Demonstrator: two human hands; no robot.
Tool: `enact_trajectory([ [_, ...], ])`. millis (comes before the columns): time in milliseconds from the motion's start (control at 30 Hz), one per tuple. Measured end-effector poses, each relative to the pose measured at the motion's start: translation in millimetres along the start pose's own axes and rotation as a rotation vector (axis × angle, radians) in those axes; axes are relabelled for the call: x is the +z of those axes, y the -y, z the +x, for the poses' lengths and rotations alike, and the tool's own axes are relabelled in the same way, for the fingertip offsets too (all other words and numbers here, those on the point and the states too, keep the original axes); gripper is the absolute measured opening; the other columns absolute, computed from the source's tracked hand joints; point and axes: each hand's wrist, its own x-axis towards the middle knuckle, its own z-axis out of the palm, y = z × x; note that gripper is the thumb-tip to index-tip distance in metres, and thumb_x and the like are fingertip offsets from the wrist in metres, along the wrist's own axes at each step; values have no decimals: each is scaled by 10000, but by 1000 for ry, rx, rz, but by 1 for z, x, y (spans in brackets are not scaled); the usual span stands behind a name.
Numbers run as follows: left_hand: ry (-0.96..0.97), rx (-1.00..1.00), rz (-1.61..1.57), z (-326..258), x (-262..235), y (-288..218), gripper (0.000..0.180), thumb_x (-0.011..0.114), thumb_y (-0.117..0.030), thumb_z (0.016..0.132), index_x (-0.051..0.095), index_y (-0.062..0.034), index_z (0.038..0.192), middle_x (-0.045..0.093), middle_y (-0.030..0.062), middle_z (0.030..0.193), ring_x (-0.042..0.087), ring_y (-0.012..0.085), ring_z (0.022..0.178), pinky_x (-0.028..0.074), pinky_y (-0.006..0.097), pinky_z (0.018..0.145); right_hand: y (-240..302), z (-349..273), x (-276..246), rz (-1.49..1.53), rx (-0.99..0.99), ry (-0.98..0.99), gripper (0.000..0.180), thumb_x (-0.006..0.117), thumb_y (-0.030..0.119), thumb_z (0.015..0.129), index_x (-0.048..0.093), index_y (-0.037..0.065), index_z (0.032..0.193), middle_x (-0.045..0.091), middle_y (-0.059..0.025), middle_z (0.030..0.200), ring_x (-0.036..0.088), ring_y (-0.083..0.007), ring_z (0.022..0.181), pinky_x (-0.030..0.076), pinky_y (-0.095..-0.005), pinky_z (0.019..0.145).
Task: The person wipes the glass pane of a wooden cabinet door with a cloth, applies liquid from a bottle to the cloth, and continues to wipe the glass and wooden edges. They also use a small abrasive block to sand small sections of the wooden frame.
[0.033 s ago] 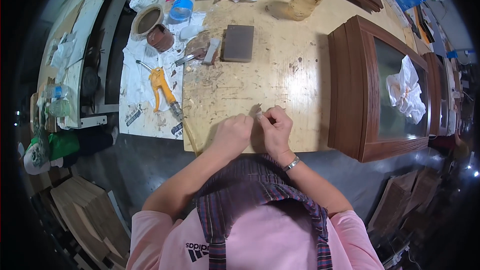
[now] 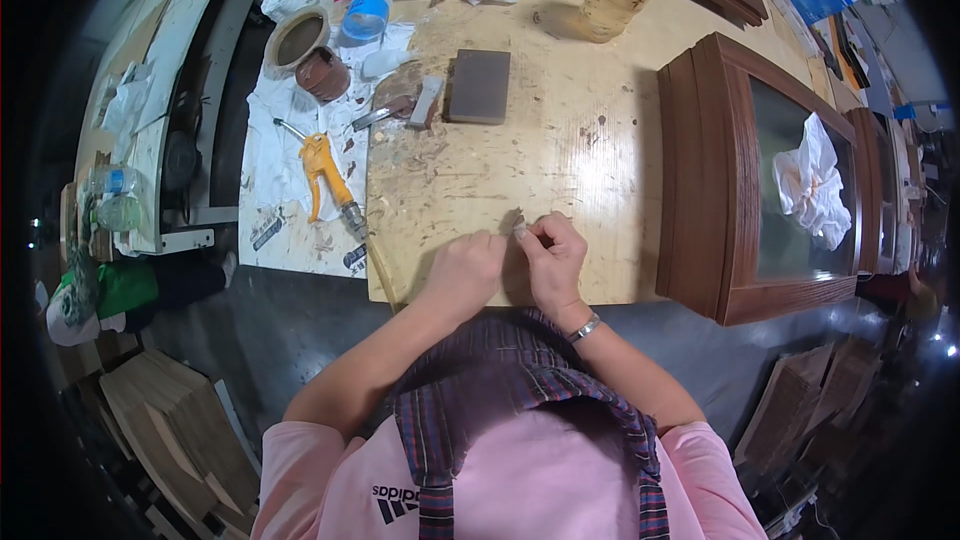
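Note:
My left hand [image 2: 466, 262] rests near the front edge of the wooden table, its fingers curled closed with the knuckles up. Whatever it may hold is hidden. Just to its right, my right hand [image 2: 556, 252] is closed in a pinch between thumb and forefinger. From that pinch a small, pale scrap with a dark tip [image 2: 519, 221] sticks up; its kind is too small to make out. A narrow gap parts the two hands. Farther up the table lies a grey-brown rectangular block [image 2: 480, 87], beside a scraper-like tool with a pale end [image 2: 425, 101].
A yellow air blow gun [image 2: 324, 175] with a hose lies left on stained white sheeting. Behind it stand a brown-stained cup [image 2: 322, 75], a bowl [image 2: 298, 38] and a blue-labelled bottle [image 2: 367, 12]. Glass-panelled brown wooden frames [image 2: 695, 180] are stacked right, with crumpled paper [image 2: 811, 183] on top.

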Motion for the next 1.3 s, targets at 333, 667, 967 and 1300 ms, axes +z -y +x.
enact_trajectory([
  [333,-24,-53,-79,-15,1,-3,62,590,-38,817,541,-23,781,580,166,714,625,364,644,525,462,589,1,-2,-2,-5,-30,27,160,709,-13,796,558,-20,742,510,-133,715,508,-262,636,428,-344,610],
  [667,51,-87,-34,-29,-4,-8,75,583,-67,848,558,-22,792,597,175,720,628,385,659,526,478,606,-7,-5,1,20,23,12,179,711,8,810,548,-7,738,503,-131,720,507,-266,632,427,-350,598],
  [967,58,-107,31,-60,-23,3,192,697,-218,823,601,-65,755,599,88,726,635,328,648,520,433,586,-3,3,-11,246,337,148,158,656,-10,898,567,32,775,640,-36,748,608,-83,646,485,-215,567],
  [1300,-7,-46,-206,9,-66,4,530,792,-148,736,642,-89,1241,633,97,1190,565,307,1134,470,408,965,17,-4,-40,403,359,230,83,639,-48,885,624,-1,818,668,-55,783,639,-124,703,522,-258,655],
])
